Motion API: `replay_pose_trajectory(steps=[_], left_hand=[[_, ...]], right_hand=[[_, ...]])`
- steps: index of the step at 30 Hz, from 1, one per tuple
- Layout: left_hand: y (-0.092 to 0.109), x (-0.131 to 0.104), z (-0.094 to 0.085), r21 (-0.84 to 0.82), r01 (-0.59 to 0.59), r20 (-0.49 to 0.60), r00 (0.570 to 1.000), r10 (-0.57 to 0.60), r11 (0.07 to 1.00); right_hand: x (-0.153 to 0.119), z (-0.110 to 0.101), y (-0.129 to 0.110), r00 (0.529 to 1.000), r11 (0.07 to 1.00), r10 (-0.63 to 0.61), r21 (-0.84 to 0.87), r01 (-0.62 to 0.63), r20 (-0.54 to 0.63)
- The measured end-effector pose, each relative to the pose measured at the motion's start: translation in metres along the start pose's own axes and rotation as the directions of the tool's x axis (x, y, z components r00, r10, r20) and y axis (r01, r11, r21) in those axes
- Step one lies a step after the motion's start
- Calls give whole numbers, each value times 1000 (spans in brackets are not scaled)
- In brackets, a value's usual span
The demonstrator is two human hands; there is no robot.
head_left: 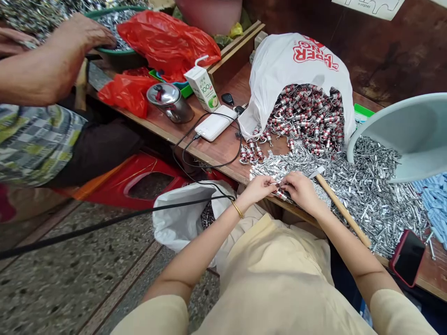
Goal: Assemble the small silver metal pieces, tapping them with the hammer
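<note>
spilling from the mouth of a white plastic bag, red and silver pieces lie on the tabletop. a grey tub leans on its side at the right, with a heap of small metal parts in and around its mouth. blue pieces lie beyond the heap, near a phone at the tabletop's edge. below the edge, a white sack stands open with dark metal bits inside. at the upper left, a green basin holds silver bits, and another person's hand reaches over its rim. a lidded metal mug and a drink carton with a straw stand near a red plastic bag.

both forearms reach forward from the lap side and angle inward, and the hands meet at the tabletop's front edge. the left hand is nearly closed, thumb and fingertips pinching a small piece. the right hand has curled fingers and pinches the same piece from the other side. the piece is mostly hidden by the fingers. a wooden-handled tool lies on the metal parts just beside the right hand.
</note>
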State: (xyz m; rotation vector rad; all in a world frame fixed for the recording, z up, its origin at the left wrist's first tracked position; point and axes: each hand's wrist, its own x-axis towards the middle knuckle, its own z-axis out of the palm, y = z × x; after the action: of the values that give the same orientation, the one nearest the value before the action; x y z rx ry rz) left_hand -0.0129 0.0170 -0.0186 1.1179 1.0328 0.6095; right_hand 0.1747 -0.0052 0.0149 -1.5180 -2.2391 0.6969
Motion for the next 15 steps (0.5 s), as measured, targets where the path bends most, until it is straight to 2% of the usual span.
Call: replay_pose_trajectory(steps=[2, 6, 10, 15], left_hand=[[0, -1, 0, -29, 16, -7, 1000, -16, 999], [0, -1, 1, -80, 32, -10, 999, -33, 996], [-2, 0, 2, -84, 22, 0, 1000, -22, 996], [-3, 1, 0, -59, -36, 14, 999, 37, 998]], right_hand=[[-4, 5, 0, 998, 999, -18, -28, 17, -58], [-9, 16, 3, 990, 999, 32, -2, -33, -134], [-9, 17, 3, 994, 998, 66, -6, -67, -89], [-1, 5, -3, 994, 988, 105, -119, -101, 23]])
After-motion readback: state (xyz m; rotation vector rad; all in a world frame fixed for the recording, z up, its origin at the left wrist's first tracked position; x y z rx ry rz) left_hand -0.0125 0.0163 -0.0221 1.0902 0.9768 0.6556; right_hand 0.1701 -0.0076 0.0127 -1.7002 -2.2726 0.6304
